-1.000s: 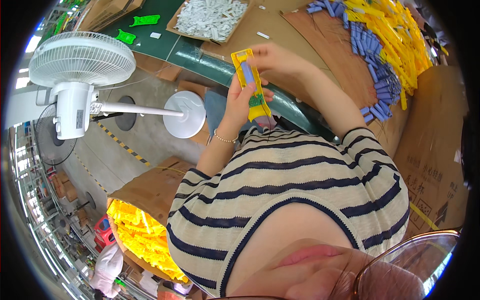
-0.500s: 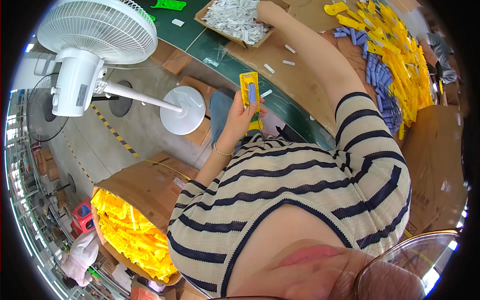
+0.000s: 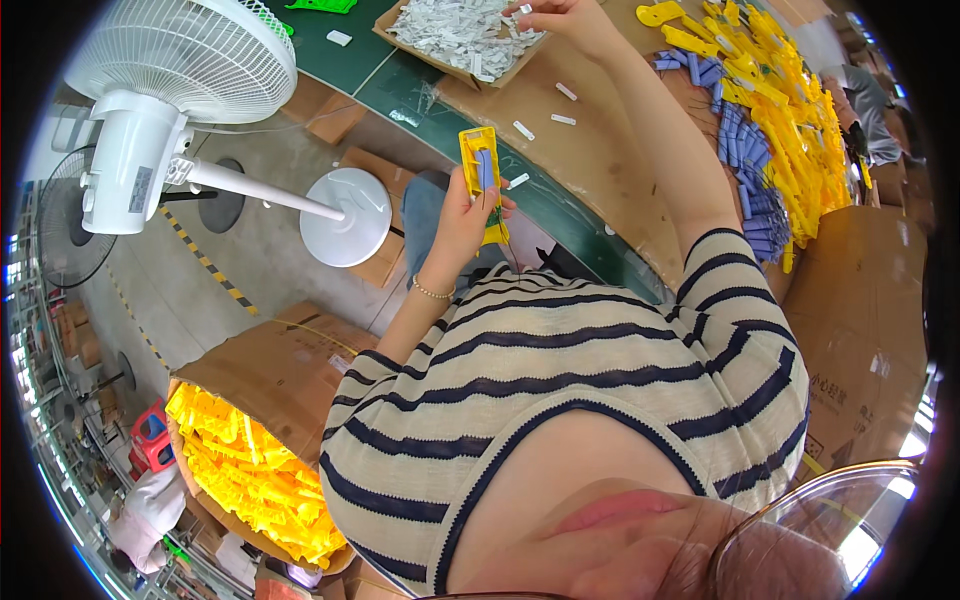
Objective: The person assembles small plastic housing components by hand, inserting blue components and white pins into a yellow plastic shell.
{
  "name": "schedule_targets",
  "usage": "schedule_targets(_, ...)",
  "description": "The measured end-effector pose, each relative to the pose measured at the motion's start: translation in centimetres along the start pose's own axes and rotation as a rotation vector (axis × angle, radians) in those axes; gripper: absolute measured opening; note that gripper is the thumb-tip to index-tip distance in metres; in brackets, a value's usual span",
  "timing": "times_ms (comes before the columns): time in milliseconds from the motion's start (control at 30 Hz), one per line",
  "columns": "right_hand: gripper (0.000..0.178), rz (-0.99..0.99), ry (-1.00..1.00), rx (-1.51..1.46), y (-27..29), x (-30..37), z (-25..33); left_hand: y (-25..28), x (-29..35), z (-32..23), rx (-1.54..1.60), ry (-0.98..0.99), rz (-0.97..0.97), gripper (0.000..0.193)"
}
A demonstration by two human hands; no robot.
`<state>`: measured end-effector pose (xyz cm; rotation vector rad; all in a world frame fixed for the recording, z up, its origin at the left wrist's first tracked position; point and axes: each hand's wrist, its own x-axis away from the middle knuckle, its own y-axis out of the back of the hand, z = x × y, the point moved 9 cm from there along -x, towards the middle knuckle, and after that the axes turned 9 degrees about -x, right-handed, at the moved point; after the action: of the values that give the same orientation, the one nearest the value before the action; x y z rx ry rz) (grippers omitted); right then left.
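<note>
My left hand (image 3: 467, 222) is closed around a yellow plastic housing (image 3: 466, 150), held upright in front of my body at the table's near edge. A blue-purple battery cell (image 3: 486, 168) lies inside the housing, and thin wires hang near its lower end. My right hand (image 3: 572, 24) is above the right rim of a shallow cardboard box (image 3: 455, 72) full of small white plastic pieces (image 3: 450, 35). Its thumb and fingertips pinch one small white piece (image 3: 525, 9).
Yellow housings (image 3: 800, 150) and blue-purple cells (image 3: 742, 145) are heaped on the table's right. Loose white strips (image 3: 563, 119) lie on the cardboard sheet (image 3: 610, 170). A white fan (image 3: 140, 150) stands at left, above a carton (image 3: 290, 365) of yellow parts.
My right hand has lifted from the white pieces in the box and moved right, with one piece now showing between its fingers. The left hand still holds the housing; the whole view has shifted slightly.
</note>
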<state>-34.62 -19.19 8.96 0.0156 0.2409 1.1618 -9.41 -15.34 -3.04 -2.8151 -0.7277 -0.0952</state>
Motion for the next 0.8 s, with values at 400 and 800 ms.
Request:
schedule_targets(400, 0.015, 0.037, -0.07, 0.115, -4.4, 12.2, 2.7, -3.1, -0.3, -2.6, -0.107, -0.1, -0.007, 0.027)
schedule_targets(800, 0.013, -0.177, -0.183, 0.012, -1.2, 16.6, 0.8, -8.1, -0.7, -2.2, -0.35, -0.004, 0.211, 0.024)
